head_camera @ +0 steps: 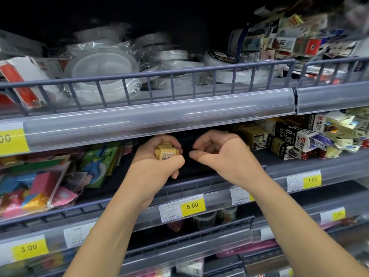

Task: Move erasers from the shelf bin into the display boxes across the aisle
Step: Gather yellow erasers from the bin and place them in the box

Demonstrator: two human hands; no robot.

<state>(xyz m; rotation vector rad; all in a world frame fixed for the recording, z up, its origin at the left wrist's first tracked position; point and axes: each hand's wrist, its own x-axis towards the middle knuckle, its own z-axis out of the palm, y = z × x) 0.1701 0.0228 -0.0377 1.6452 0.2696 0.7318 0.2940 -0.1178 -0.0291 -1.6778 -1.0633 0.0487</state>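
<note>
My left hand (157,162) grips a small stack of tan boxed erasers (166,151) with a white barcode label, held just in front of the middle shelf's dark bin (191,168). My right hand (219,154) is beside it to the right, fingers curled with the thumb pointing left, holding nothing that I can see. Both hands are under the edge of the upper shelf rail (159,116). The inside of the bin behind the hands is dark and mostly hidden. No display boxes are in view.
Colourful packets (40,186) fill the shelf section left of the bin. Black and yellow lead-refill boxes (283,136) lie to the right. Tape rolls in plastic (103,66) sit on the upper shelf. A yellow 5.00 price tag (192,205) hangs on the rail below my hands.
</note>
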